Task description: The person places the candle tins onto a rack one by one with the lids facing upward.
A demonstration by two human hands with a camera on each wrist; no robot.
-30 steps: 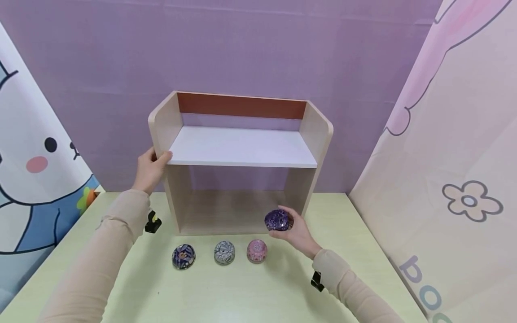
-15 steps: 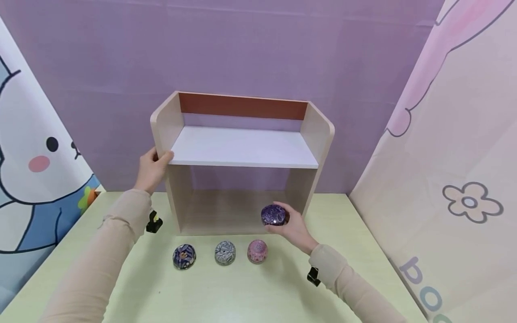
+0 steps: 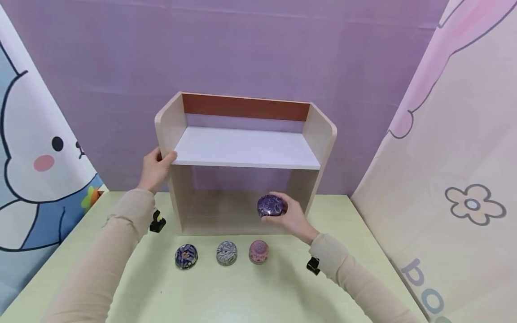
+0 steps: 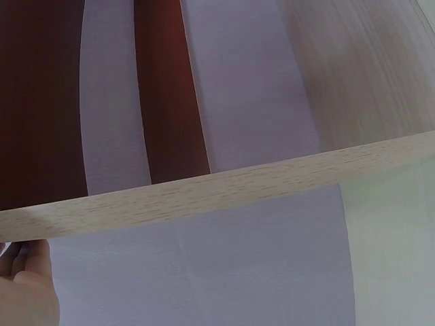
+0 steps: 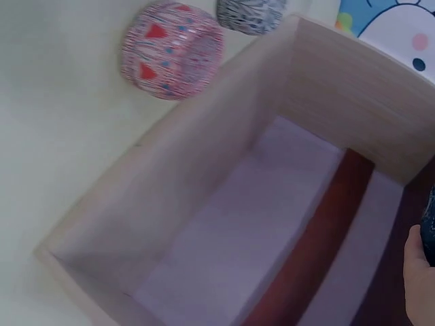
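Observation:
A small wooden shelf [image 3: 246,146] with a white middle board stands at the back of the table in the head view. My left hand [image 3: 155,169] grips its left side panel [image 3: 164,128], thumb at the front edge. Between thumb and fingers, my right hand [image 3: 292,218] holds a dark purple patterned round tin [image 3: 269,205] raised before the lower compartment. Three similar tins line up on the table before the shelf: dark blue floral [image 3: 186,256], grey leaf-patterned [image 3: 226,253] and pink [image 3: 258,251]. In the right wrist view, the held tin [image 5: 428,231] is mostly cut off.
The light table [image 3: 218,296] extends in front of the shelf and to both sides. A purple cloth [image 3: 250,49] hangs behind. Printed panels flank the table, one with a cartoon animal [image 3: 44,134], one with a flower outline [image 3: 475,205].
My right hand has moved up and left with the purple tin, from near the lower compartment's right front toward its middle. My left hand keeps its grip on the shelf.

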